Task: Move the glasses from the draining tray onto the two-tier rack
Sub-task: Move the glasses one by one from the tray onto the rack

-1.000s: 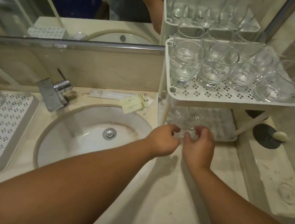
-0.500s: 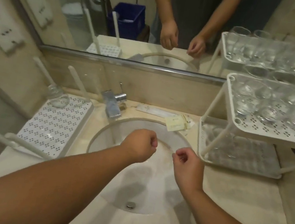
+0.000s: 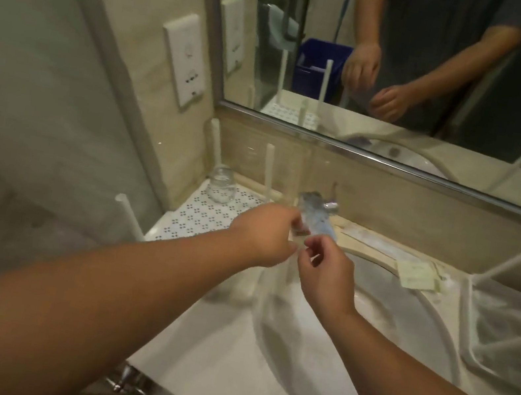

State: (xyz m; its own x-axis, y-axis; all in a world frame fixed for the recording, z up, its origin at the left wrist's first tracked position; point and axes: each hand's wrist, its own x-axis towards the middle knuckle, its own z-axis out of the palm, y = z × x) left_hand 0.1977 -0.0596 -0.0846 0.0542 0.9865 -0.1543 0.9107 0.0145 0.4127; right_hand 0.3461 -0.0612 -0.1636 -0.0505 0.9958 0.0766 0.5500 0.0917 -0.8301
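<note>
1. At the far left, a white socket plate (image 3: pixel 184 58) sits on the wall beside the mirror (image 3: pixel 414 67).
2. Below it, the draining tray (image 3: pixel 199 218) lies on the counter left of the sink, its white posts standing up around it. One glass (image 3: pixel 221 184) stands in the tray's back corner, mouth down as far as the blur lets you tell, well apart from both of your hands.
3. Your left hand (image 3: pixel 263 232) hovers over the tray's near right edge. Its fingers are curled in loosely with the tips drawn close together, and they hold nothing that you can make out.
4. The faucet (image 3: pixel 316 219) sits just behind your two hands, smeared by motion.
5. Your right hand (image 3: pixel 325 275) hangs over the rim of the sink (image 3: pixel 343 368), just beside your left. Its fingers (image 3: pixel 313 246) are bent and narrow, thumb near forefinger, with nothing visibly between them.
6. A small card (image 3: pixel 416 275) lies on the counter behind the sink.
7. At the far right, the two-tier rack (image 3: pixel 463 323) stands on the counter, its lower tier in view; what sits on it is too blurred to tell.
</note>
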